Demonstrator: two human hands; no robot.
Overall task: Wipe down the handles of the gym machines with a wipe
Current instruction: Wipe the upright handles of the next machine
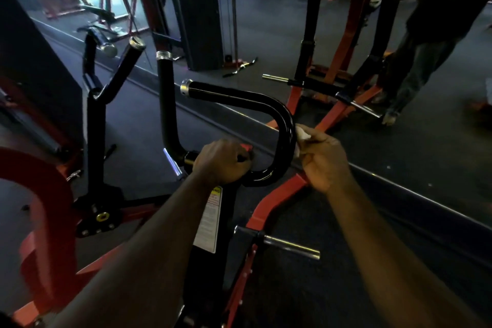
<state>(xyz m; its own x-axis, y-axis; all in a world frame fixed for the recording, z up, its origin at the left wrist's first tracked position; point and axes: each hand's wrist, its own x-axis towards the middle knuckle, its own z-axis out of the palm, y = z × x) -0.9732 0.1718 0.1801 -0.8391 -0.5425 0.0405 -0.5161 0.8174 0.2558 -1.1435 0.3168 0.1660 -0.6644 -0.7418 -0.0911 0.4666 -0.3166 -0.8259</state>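
Note:
A glossy black curved handle [269, 104] with a silver end cap rises from a red and black gym machine in the middle of the head view. My right hand [323, 160] is closed on a white wipe [302, 133] and presses it against the outer right bend of that handle. My left hand [222, 162] grips the machine's bar at the base of the handle, beside a red part. A second upright black handle [165, 93] with a silver cap stands just to the left.
A wall mirror [346, 34] runs close ahead and reflects the machine and a person's legs. A steel weight peg [291, 245] sticks out low on the right. The red frame [40, 208] and a black forked arm [106, 88] stand to the left.

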